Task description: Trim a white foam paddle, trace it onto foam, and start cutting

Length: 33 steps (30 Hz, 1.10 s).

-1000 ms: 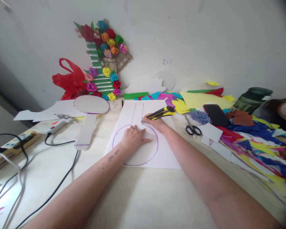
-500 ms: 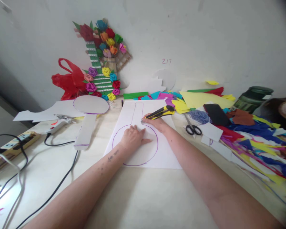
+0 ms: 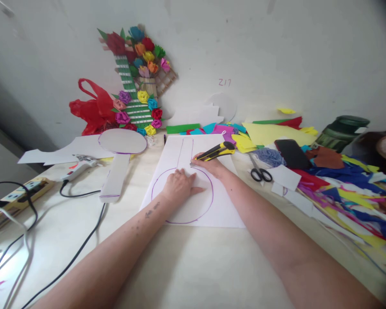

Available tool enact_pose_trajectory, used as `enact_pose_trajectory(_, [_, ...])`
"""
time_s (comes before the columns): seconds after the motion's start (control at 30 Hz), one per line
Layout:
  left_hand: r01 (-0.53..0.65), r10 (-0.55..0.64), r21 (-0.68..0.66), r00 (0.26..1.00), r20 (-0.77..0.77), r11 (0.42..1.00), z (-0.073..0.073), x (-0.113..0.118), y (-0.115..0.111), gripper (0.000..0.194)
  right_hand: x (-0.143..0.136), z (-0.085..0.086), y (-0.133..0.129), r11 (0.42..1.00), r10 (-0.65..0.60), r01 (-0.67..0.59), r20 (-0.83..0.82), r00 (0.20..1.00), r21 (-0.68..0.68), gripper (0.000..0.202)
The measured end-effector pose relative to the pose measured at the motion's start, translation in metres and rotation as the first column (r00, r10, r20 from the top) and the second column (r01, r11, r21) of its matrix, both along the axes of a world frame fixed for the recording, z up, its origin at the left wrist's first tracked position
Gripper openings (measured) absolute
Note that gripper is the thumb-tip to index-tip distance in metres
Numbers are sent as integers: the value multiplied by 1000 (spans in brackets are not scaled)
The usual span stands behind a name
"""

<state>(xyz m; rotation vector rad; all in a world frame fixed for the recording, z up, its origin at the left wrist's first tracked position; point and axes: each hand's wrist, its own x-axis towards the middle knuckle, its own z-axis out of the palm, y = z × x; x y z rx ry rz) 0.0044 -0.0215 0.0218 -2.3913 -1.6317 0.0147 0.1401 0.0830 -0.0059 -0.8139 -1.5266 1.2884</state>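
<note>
A white sheet of board or thick paper (image 3: 227, 206) lies on the table, with a purple outline of a round shape and a long narrow neck drawn on it. My left hand (image 3: 179, 185) presses flat on the round part, thumb spread to the right. In my right hand (image 3: 209, 165) is a yellow and black utility knife (image 3: 217, 151), held like a pen. Its blade tip touches the sheet near the right line, where the neck meets the round part. To the left lies a paddle-shaped white cutout (image 3: 116, 176) with purple edges.
Black scissors (image 3: 261, 174), a phone (image 3: 292, 154), blue-grey yarn (image 3: 270, 157) and coloured scraps (image 3: 344, 189) lie to the right. A glue gun (image 3: 80, 166) and power strip (image 3: 19, 201) with cables sit left. Paper flowers (image 3: 143, 96) and a red bag (image 3: 94, 107) stand by the wall.
</note>
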Motion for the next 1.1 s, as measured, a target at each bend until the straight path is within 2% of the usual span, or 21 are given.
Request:
enact_pose_trajectory(0.8, [1,-1,5,1000,-9,1000,0,0,0,71,0,10,-7,999,-38,39,114,993,-10,22])
enact_pose_trajectory(1.1, [6,-6,19,1000,-19,1000,-2,-1,2,76,-2,4,-4,998,-54,52,134,990,20,22])
